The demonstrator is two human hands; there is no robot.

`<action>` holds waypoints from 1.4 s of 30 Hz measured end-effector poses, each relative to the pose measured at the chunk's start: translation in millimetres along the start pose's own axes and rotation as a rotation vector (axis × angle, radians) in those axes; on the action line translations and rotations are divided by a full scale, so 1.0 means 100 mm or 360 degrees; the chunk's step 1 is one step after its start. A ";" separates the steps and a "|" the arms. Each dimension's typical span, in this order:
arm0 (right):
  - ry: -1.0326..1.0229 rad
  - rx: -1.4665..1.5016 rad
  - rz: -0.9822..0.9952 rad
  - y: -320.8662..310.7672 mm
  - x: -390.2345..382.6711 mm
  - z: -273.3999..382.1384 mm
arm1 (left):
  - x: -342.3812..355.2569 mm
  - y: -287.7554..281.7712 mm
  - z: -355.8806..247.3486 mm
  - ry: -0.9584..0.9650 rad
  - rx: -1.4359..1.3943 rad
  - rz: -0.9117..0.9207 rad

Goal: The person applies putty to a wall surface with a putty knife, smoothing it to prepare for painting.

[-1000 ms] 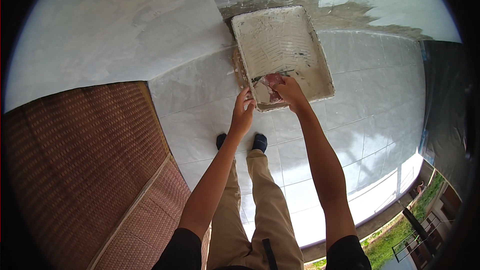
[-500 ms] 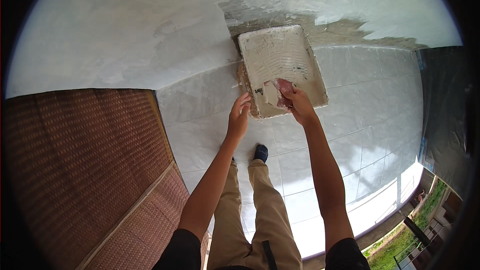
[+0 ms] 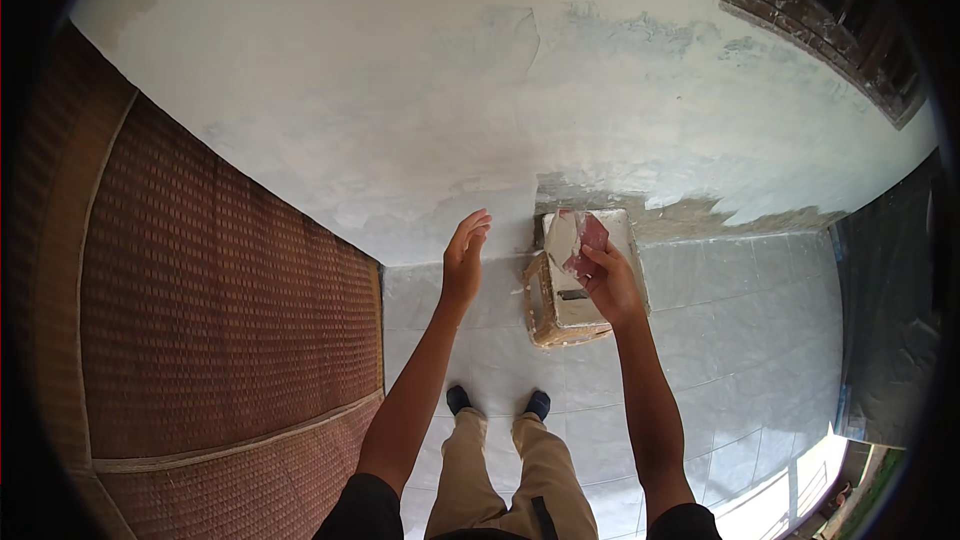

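My right hand (image 3: 612, 288) grips a flat red putty spreader (image 3: 592, 236), its left part coated with pale putty. The spreader is raised and, in this view, overlaps the putty-smeared tray (image 3: 618, 227). That tray rests on a tan, box-like stand (image 3: 541, 308) beside the wall. To the left, my left hand (image 3: 464, 256) is held up in front of the wall with its fingers stretched out and nothing in it. Pale, patchy putty covers much of the wall (image 3: 400, 130). Low down, a rough grey strip (image 3: 690, 217) shows bare beside the tray.
A brown woven panel (image 3: 230, 290) lines the left side. Grey floor tiles (image 3: 720, 310) lie under my feet. At the upper right is a dark wooden window frame (image 3: 830, 25), and a dark sheet (image 3: 890, 300) hangs on the right.
My view has tilted up, showing more wall and the window frame. The right hand has lifted the spreader from low over the tray toward the tray's far end. My left hand has also risen.
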State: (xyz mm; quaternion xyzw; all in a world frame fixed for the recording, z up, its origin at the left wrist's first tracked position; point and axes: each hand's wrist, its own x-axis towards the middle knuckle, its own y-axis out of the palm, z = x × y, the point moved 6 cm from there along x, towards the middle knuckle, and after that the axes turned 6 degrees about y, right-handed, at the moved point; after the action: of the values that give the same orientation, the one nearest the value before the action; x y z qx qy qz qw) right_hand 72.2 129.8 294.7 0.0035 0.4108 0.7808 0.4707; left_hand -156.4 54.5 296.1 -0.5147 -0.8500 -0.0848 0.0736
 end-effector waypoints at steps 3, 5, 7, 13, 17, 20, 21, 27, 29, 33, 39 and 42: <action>-0.0054 -0.0084 0.0097 0.64 -0.04 0.28 | 0.22 -0.43 -0.62 0.0219 0.0070 -0.0081; -0.0140 -0.0130 0.0241 1.09 -0.05 0.43 | 0.32 -0.75 -1.04 0.0317 0.0113 -0.0127; -0.0177 -0.0144 0.0250 1.49 -0.09 0.59 | 0.44 -1.02 -1.42 0.0431 0.0173 -0.0159; -0.0359 -0.0271 0.0436 2.97 -0.16 0.76 | 0.75 -2.02 -2.45 0.0732 0.0192 -0.0308; -0.0522 -0.0361 0.0518 3.80 -0.14 0.91 | 0.95 -2.53 -3.01 0.0917 0.0317 -0.0316; -0.0664 -0.0468 0.0442 4.38 -0.18 0.99 | 1.07 -2.94 -3.38 0.1019 0.0569 -0.0425; -0.0683 -0.0474 0.0454 4.55 -0.18 1.03 | 1.14 -3.05 -3.48 0.1041 0.0563 -0.0429; -0.1249 -0.0820 0.0530 5.34 -0.22 1.26 | 1.47 -3.43 -3.92 0.1287 0.0841 -0.0434; -0.1459 -0.0978 0.0435 5.47 -0.15 1.33 | 1.58 -3.42 -3.98 0.1380 0.0995 -0.0483; -0.2164 -0.1581 0.0052 5.72 -0.29 1.43 | 1.80 -3.35 -4.07 0.1494 0.1050 -0.0550; -0.3087 -0.2197 -0.0104 5.98 -0.18 1.21 | 2.09 -3.24 -4.02 0.1690 0.1122 -0.0635; -0.3234 -0.2240 -0.0202 6.01 -0.06 1.11 | 2.23 -3.22 -3.95 0.1688 0.1259 -0.0639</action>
State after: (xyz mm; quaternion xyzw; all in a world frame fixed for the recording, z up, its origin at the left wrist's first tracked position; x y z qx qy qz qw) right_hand -320.7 64.4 758.3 0.3340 -0.6501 0.4507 0.5125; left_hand -529.8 13.5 706.3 -0.1709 -0.7451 -0.0206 0.6443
